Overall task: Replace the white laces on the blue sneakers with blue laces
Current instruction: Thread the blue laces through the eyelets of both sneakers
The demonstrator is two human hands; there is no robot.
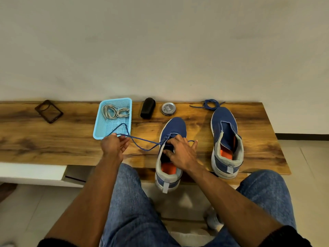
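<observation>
Both hands are at work on the near sneaker (170, 152), just below the middle of the frame. Left hand (114, 145) has its fingers curled around the blue lace (142, 139) and draws it out to the left, with a loop of lace lying over the corner of the light blue basket (99, 122). Right hand (183, 150) rests on the sneaker's throat with fingers spread, thumb tucked at the tongue opening; whether it pinches the lace's short end there I cannot tell.

That sneaker's long axis runs from the near desk (71, 145) edge, where the heel overhangs, up toward the wall. The lace leaves the lowest eyelets near the toe and runs leftward, roughly across that axis, so the left hand is the nearer one to feed the next eyelet, which lies just beside the right hand's fingers.

Only the first crossing looks threaded. The 2nd sneaker (226, 139), to the right, has no lace; the 2nd blue lace (210, 104) lies coiled just beyond its toe. The white laces (115, 111) sit in the basket.

A round tin (168, 108) at upper centre carries a label too small to read.
</observation>
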